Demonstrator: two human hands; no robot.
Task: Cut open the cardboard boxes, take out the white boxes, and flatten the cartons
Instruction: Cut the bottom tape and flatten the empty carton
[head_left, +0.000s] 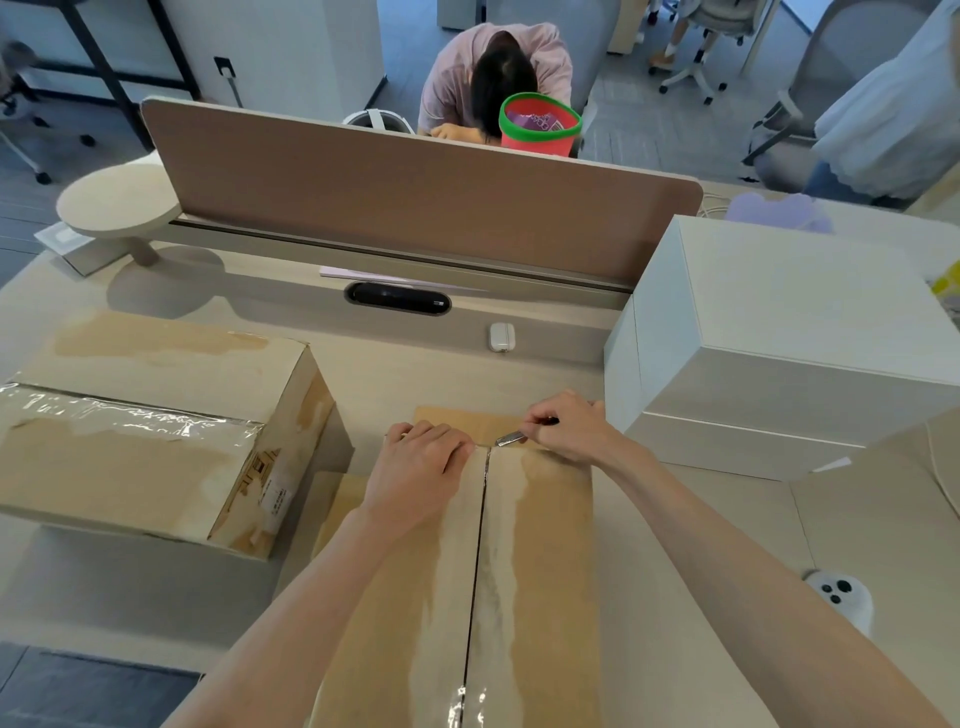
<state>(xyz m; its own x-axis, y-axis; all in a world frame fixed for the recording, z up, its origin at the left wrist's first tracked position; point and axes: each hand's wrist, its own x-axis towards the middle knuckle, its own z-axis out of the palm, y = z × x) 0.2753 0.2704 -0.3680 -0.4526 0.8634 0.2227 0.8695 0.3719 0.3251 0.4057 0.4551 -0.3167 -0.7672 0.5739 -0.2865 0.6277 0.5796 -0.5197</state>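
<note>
Taped carton (540, 561) closed, left hand (415, 467) pressing, right hand (566, 426) gripping knife (511, 439)

Right hand (569, 426) gripping blade (511, 439), carton (540, 545) seam

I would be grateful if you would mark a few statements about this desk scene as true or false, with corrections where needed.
1. The right hand holds a knife at the far end of the front carton's seam. True.
2. The left hand rests on the white boxes. False: it rests on the front carton, left of the seam.
3. The left carton is taped shut. True.
4. The white boxes stand left of the front carton. False: they are stacked to its right.
5. The bin behind the divider is blue. False: it is red with a green rim.
</note>
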